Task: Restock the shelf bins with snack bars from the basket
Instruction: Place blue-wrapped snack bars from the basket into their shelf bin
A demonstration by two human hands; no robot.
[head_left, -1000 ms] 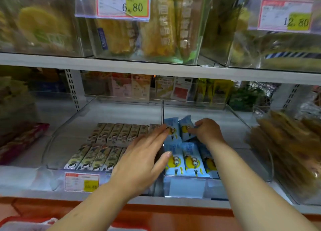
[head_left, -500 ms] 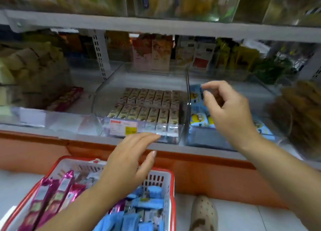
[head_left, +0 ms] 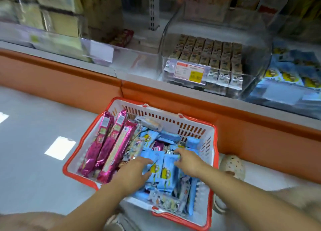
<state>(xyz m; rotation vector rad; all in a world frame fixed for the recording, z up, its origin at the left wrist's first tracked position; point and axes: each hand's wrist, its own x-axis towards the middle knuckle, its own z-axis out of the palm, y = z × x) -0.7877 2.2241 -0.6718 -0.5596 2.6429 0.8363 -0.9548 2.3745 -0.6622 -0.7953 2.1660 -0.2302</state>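
Blue snack bars [head_left: 166, 171] heaped in red-rimmed basket [head_left: 157, 113], on floor

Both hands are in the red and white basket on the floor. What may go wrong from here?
1. The left hand and right hand rest on loose blue-wrapped snack bars mixed with other patterned packets; a handful might carry a wrong item to the clear plastic bin of blue bars.
2. Long pink foil packs lean against a side wall of the red-and-white plastic basket; digging might topple them.
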